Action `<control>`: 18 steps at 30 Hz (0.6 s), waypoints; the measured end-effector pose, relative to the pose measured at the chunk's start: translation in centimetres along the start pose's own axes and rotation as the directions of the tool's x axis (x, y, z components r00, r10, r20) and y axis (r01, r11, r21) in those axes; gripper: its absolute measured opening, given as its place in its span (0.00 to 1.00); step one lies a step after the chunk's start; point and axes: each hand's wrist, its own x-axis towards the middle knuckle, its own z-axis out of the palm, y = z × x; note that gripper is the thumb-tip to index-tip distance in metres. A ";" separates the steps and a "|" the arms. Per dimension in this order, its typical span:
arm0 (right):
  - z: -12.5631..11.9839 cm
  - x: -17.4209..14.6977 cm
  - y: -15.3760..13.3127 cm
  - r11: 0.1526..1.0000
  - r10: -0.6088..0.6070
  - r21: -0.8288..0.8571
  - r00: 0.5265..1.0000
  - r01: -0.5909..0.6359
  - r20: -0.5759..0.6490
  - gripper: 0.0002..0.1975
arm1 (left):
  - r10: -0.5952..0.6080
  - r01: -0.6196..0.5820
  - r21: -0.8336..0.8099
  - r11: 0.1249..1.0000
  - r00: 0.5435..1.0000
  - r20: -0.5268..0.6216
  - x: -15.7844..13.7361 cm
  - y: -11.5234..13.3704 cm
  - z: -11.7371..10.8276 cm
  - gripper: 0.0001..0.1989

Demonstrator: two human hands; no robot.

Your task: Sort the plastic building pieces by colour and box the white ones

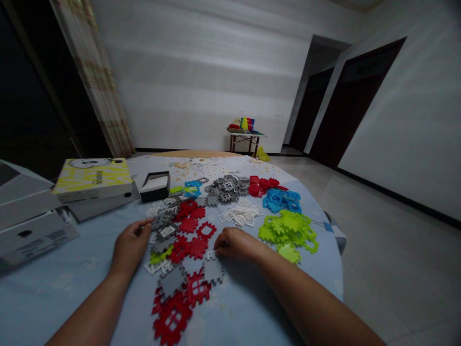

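Observation:
My left hand (130,246) is at the left edge of a mixed heap of toothed plastic building pieces, its thumb and forefinger brought together against grey pieces (163,244). What is between those fingertips, if anything, is hidden. On the heap's other side, my right hand (236,244) has its fingers bent into a pinch, their content too small to make out. Just below it, a small white window-frame piece (211,254) overlaps a grey square piece (213,270). Red solid pieces (198,247) lie between the hands. Red window pieces (173,318) are nearer me.
Sorted piles hold white frames (242,212), grey pieces (226,188), red pieces (264,185), blue pieces (283,200) and lime-green pieces (290,228). An open black box (155,186), a yellow-white box (95,178) and a white carton (34,235) stand left on the round table.

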 end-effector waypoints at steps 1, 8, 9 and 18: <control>0.0 0.0 -0.1 1.000 0.002 -0.001 1.000 -0.002 0.008 0.10 | 0.000 0.000 -0.003 1.000 1.000 0.000 0.0 0.0 0.0 0.20; 0.6 0.5 0.0 1.000 0.024 0.006 0.998 -0.024 0.053 0.10 | -0.005 0.005 0.010 1.000 1.000 0.008 0.0 0.1 0.0 0.21; 0.7 0.6 0.1 1.000 0.027 0.007 0.998 -0.027 0.056 0.10 | -0.006 0.006 0.010 1.000 1.000 0.007 0.0 0.1 0.0 0.22; 0.9 0.6 0.7 0.970 0.065 0.235 0.998 -0.058 -0.019 0.06 | 0.001 -0.001 0.007 1.000 1.000 0.011 0.0 0.1 -0.1 0.21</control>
